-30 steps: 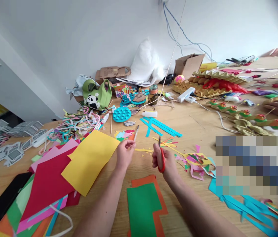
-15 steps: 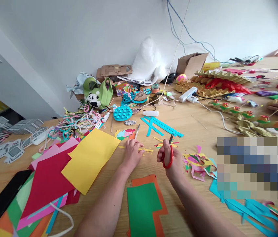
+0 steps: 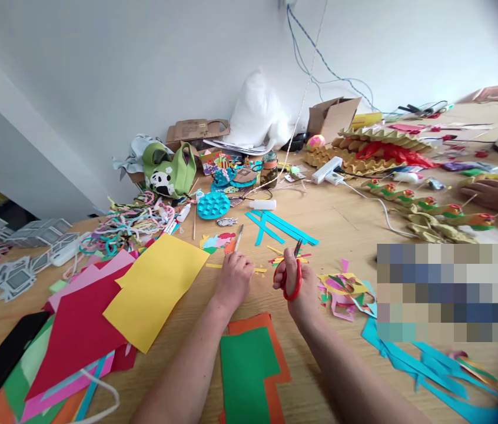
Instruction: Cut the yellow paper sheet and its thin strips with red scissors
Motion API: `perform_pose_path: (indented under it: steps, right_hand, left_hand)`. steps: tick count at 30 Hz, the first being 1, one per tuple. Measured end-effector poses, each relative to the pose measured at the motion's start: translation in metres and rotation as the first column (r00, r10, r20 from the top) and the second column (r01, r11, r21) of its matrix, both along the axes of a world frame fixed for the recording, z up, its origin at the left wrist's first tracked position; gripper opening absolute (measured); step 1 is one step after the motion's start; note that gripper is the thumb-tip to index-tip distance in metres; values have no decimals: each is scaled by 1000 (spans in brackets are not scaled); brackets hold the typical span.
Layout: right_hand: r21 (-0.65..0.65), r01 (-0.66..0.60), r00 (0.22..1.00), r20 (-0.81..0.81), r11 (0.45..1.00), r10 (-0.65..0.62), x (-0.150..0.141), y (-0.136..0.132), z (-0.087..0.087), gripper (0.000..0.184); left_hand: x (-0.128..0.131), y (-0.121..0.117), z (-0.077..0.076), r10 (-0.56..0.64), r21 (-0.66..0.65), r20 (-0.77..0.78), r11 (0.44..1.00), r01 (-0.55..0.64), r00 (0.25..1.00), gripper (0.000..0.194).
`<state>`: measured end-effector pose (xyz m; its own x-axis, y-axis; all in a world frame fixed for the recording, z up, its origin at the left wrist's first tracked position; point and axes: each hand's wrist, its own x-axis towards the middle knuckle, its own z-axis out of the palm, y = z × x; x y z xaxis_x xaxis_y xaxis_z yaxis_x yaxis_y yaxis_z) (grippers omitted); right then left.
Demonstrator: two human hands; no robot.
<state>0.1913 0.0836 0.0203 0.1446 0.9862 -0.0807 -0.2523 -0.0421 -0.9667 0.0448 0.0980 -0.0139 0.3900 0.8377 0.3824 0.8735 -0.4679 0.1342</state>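
Note:
My right hand (image 3: 295,282) is wrapped round the red handles of a pair of scissors (image 3: 292,285), whose dark blades point up and away from me. Down on the tabletop, my left hand (image 3: 235,280) has its fingers curled together; whatever may be under them is hidden. A thin yellow paper strip (image 3: 214,265) lies beside these fingers, with small yellow scraps to their right. Just beyond the left hand is a pen (image 3: 239,235). Short coloured paper strips (image 3: 278,251) lie behind the scissors. Nearer me, a green sheet (image 3: 246,368) rests on an orange sheet (image 3: 279,386).
Yellow sheets (image 3: 156,294) and a red sheet (image 3: 83,330) cover a paper pile on the left. Blue strips (image 3: 291,227) lie ahead. Paper offcuts (image 3: 341,288) and more blue strips (image 3: 425,368) are on the right. Another person's hand (image 3: 496,194) is at far right, near egg-carton flowers (image 3: 428,203).
My left hand first lowered from a raised pinch with fingers spread over the yellow strip, then curled them. The scissors' blades tilted to the right. The camera view shifted slightly.

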Motion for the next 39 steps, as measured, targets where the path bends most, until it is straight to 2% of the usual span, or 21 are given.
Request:
perform_pose_path:
  steps: [5,12,21,29,32,35,37,38,39]
  right_hand:
    - [-29,66,997,-36,997,-67,3,3,3,47]
    - [-47,106,993,-56,993,-109,7,6,4,48]
    - [-24,88,989,-120,996,-90,7,9,-5,47]
    - [-36,71,991,-110,997,-74,7,9,-4,47]
    - [-41,61,992,-108,997,-66,7,8,-2,48]
    - [-30,37,995,-94,999,-40,6,7,-2,47]
    - [-30,3,997,-77,1000,-5,5,7,-3,46]
    - [-36,-17,998,-69,999,15,4,6,-4,46]
    - [-42,-43,997,-59,998,40,3,6,-4,47]
  left_hand:
    - [-3,4,12,-29,9,-189,999,31,982,17]
    - [-2,18,27,-189,-35,-396,981,191,898,10]
    - [5,26,24,-242,-77,-447,970,232,861,12]
    - [2,27,16,-227,-55,-421,973,225,878,10]
    - [-1,27,27,-178,-3,-375,982,191,910,8]
    - [-6,23,53,-53,101,-239,992,79,970,10]
    - [-10,18,73,71,111,-30,992,-67,997,12]
    - [-12,14,83,138,61,121,987,-146,983,12]
    - [-13,11,91,196,-38,286,980,-193,938,10]
